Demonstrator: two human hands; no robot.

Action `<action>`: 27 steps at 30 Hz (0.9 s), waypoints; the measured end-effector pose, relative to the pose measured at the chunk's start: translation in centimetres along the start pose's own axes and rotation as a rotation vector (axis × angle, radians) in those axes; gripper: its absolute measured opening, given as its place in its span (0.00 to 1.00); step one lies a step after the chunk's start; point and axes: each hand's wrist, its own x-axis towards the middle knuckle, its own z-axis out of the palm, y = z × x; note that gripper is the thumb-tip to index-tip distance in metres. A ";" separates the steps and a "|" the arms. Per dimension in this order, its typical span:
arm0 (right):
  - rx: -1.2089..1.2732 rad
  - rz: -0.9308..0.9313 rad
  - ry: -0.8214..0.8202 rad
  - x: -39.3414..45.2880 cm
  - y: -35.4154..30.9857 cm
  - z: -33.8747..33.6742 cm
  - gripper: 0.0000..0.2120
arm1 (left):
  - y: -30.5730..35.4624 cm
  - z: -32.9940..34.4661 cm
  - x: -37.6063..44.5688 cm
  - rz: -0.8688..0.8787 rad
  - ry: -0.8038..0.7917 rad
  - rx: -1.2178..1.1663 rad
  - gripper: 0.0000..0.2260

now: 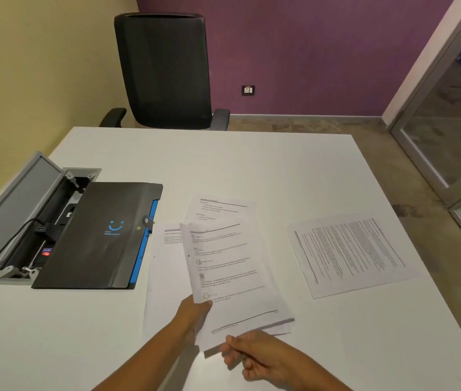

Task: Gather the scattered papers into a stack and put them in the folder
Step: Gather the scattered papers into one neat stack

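A small stack of printed papers [232, 280] is lifted a little off the white table [252, 165], near its front middle. My left hand [194, 311] grips the stack's left edge. At the stack's near bottom edge my right hand [254, 354] pinches the sheets. Under and beside the stack lie two loose sheets: one at its left [164, 263] and one behind it [223, 206]. Another printed sheet [348, 253] lies flat to the right. A black folder [96, 235] with a blue smiley logo and blue edge lies shut at the left.
An open grey cable box [26, 221] with plugs and a black cable is set into the table left of the folder. A black office chair [167, 71] stands at the far side. A glass partition [455, 122] runs along the right.
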 end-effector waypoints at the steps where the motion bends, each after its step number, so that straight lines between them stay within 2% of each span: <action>1: -0.047 -0.005 -0.053 -0.2 -0.3 -0.4 0.20 | 0.1 0.1 -0.1 0.011 -0.001 -0.011 0.09; 3: -0.113 -0.060 -0.213 -0.7 -0.9 -1.6 0.20 | 0.4 0.1 -0.2 0.054 0.003 -0.014 0.06; 5: -0.019 -0.178 -0.280 -1.6 -1.7 -2.8 0.17 | 0.7 0.1 -0.4 0.105 0.018 0.013 0.03; 6: 0.113 -0.236 -0.232 -2.1 -2.1 -3.3 0.16 | 0.9 -0.1 -0.4 0.123 0.014 0.033 0.03; 8: 0.309 -0.407 0.071 -2.3 -2.9 -4.7 0.18 | 1.4 -0.3 -0.5 0.166 0.001 0.070 0.05; 10: 0.252 -0.523 0.394 -2.8 -3.6 -6.3 0.20 | 1.7 -0.4 -0.5 0.266 0.005 0.155 0.11; 11: 0.174 -0.549 0.469 -3.2 -4.1 -7.0 0.23 | 1.9 -0.5 -0.5 0.314 0.000 0.196 0.13; 13: -0.007 -0.586 0.442 -4.1 -4.9 -7.8 0.27 | 2.4 -0.3 -0.7 0.380 -0.013 0.229 0.13; 16: -0.163 -0.673 0.424 -5.4 -6.1 -8.0 0.26 | 2.9 0.4 -0.7 0.413 -0.035 0.255 0.10; 19: -0.014 -0.778 0.509 -6.3 -7.0 -7.6 0.29 | 3.7 0.6 -1.1 0.435 -0.079 0.292 0.12; 23: -0.004 -0.856 0.563 -7.8 -8.3 -6.7 0.18 | 6.0 0.9 -1.7 0.524 -0.067 0.309 0.14; 27: 0.027 -0.945 0.537 -9.0 -9.3 -6.0 0.13 | 8.2 1.4 -2.5 0.581 -0.066 0.247 0.12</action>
